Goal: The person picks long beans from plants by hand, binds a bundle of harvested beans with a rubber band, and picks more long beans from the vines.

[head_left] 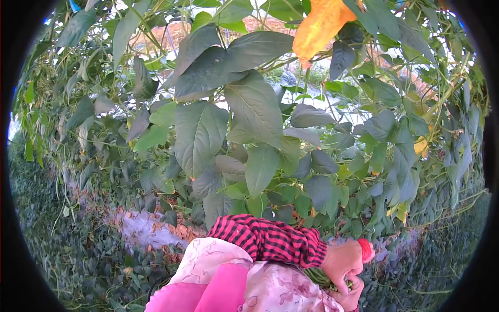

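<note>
A bundle of long green beans (316, 275) lies low in the view, across my body, partly covered by my sleeve and clothing. My left hand (340, 261), coming out of a red-and-black checked sleeve, reaches across to the bundle with its fingers bent down at the bean ends. Something bright red (366, 250) sits on the far side of that hand; I cannot make out whether it is a wrap or a band. Just below, my right hand (349, 297) is closed around the ends of the beans and touches the left.
Climbing vines with broad green leaves (254, 104) hang close in front. A yellow-orange leaf (319, 31) is at the top. Pale ground sheeting (143, 229) with dry leaves shows at the left. Dense low foliage (93, 265) fills both sides.
</note>
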`<action>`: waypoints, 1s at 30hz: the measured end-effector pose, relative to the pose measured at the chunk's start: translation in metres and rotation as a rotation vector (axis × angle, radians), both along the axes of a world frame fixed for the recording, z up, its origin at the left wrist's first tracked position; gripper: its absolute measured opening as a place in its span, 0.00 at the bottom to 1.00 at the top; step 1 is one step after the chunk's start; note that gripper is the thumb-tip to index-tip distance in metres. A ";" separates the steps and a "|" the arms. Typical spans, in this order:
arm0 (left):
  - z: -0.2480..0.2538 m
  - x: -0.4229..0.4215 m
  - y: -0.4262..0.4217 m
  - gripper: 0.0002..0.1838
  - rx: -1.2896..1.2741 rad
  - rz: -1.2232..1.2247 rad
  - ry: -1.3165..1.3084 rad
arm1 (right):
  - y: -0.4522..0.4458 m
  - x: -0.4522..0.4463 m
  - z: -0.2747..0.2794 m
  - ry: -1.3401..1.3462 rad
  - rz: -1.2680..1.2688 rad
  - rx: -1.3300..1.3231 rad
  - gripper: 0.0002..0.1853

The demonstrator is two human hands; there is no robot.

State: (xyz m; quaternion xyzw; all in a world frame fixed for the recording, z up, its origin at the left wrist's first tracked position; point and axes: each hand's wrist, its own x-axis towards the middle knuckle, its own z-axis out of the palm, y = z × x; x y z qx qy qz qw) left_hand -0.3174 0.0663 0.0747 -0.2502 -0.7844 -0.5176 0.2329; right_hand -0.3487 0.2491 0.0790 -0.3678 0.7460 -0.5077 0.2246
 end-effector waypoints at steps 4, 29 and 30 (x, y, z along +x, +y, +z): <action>-0.001 0.016 0.002 0.24 0.108 0.081 -0.121 | -0.022 -0.009 0.018 -0.085 0.011 0.065 0.16; -0.033 -0.014 0.025 0.14 0.029 -0.347 -0.326 | 0.038 0.016 0.028 -0.440 -0.235 -0.524 0.17; -0.038 -0.016 0.030 0.14 0.164 -0.479 -0.448 | 0.039 0.015 0.032 -0.341 -0.252 -0.503 0.16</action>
